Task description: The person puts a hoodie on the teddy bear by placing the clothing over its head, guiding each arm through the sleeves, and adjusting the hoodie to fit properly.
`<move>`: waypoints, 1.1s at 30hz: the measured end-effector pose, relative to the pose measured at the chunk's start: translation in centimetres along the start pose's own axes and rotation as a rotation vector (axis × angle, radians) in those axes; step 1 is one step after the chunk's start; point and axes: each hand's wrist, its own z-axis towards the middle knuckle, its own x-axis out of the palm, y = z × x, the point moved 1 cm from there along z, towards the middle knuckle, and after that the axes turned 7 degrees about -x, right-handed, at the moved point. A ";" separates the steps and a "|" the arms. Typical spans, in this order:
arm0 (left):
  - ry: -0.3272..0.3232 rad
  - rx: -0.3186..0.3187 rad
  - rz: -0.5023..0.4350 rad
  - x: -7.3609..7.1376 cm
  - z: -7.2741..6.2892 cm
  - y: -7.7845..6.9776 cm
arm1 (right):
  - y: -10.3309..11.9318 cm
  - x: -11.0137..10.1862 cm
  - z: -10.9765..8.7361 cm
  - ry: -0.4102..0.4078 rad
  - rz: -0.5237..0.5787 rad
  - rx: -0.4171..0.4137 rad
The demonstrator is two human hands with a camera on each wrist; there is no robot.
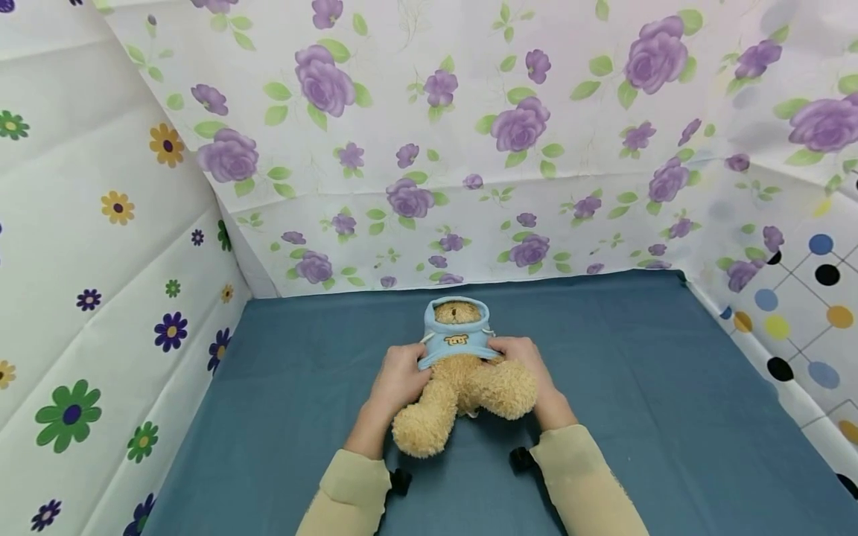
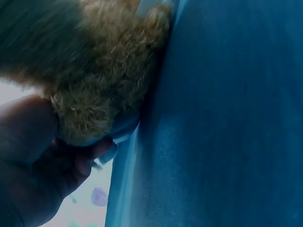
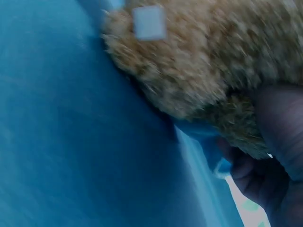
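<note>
A tan, curly-furred teddy bear [image 1: 459, 381] lies on its back, its legs toward me. A light blue hooded top [image 1: 459, 344] with a small bear patch covers its upper body, and the muzzle shows inside the neck opening. On one side my left hand [image 1: 400, 378] grips the top's lower edge beside the bear's body. Opposite it, my right hand [image 1: 526, 363] pinches the hem on the other side. Both wrist views show curled fingers around blue fabric under the fur [image 2: 90, 116]. A white tag [image 3: 149, 22] sticks out of the fur in the right wrist view.
A dark blue cloth [image 1: 637, 417] covers the table. Behind it hangs a floral curtain [image 1: 415, 149], with patterned sheets on the left [image 1: 74, 246] and right [image 1: 798, 327]. Black wrist straps [image 1: 400, 481] sit below my sleeves.
</note>
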 end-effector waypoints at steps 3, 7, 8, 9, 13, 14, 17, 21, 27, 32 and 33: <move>-0.015 -0.020 0.010 -0.1 -0.1 0.0 | 0.3 0.5 0.1 0.000 -0.007 0.044; 0.066 -0.015 0.013 -0.8 0.1 0.5 | 0.6 0.0 0.1 0.112 -0.003 0.071; 0.100 -0.010 0.005 -1.2 0.1 0.6 | 0.5 -0.2 0.1 0.152 0.018 0.076; 0.137 0.001 -0.009 -1.5 0.1 0.7 | 0.4 -0.5 0.0 0.193 0.045 0.081; 0.252 0.067 -0.081 -2.6 -0.1 1.0 | -0.2 -1.7 -0.6 0.314 0.180 0.102; 0.263 0.079 -0.101 -2.7 -0.2 1.0 | -0.3 -1.9 -0.7 0.335 0.204 0.113; 0.261 0.095 -0.140 -2.9 -0.2 0.9 | -0.6 -2.3 -0.9 0.365 0.220 0.129; 0.220 0.104 -0.140 -2.6 0.0 0.7 | -0.3 -2.1 -0.6 0.327 0.193 0.141; 0.158 0.233 -0.067 -2.3 0.3 0.0 | 1.0 -1.5 0.0 0.199 -0.002 0.047; 0.092 0.328 0.052 -2.2 0.1 -0.4 | 1.7 -1.3 0.0 0.126 -0.136 -0.047; 0.074 0.333 0.068 -2.2 0.0 -0.4 | 1.7 -1.3 0.0 0.116 -0.148 -0.053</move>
